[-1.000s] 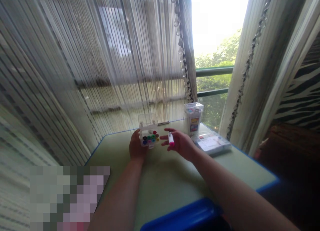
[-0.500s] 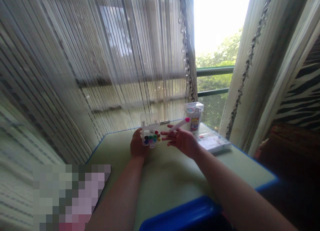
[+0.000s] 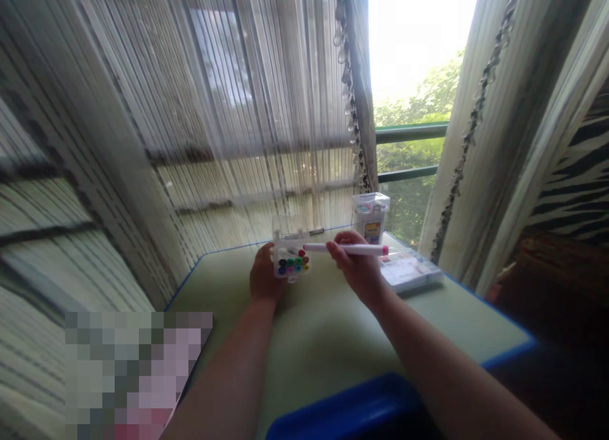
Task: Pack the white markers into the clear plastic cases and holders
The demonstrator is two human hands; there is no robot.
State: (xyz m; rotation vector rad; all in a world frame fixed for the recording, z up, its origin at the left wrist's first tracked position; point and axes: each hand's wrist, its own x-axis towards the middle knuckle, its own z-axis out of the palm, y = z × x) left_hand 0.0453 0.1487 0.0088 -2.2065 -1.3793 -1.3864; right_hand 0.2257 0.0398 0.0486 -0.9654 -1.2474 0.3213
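My left hand is closed around the left side of a small clear plastic marker case. Its lid is flipped up, and several markers with coloured ends, among them green, blue, red and yellow, face me. To the right, my right hand grips a white marker with pink ends. The marker lies nearly level, its left tip close to the upper right of the case. My fingers pinch it near the middle.
Behind my right hand stands a tall clear box. A flat clear case lies beside it. A dark pen rests at the table's far edge. A blue chair back is at the near edge, and striped curtains hang beyond the table.
My right hand has closed on the marker, which has swung from slanting up with spread fingers to nearly level. The marker case appears slightly farther right in view.
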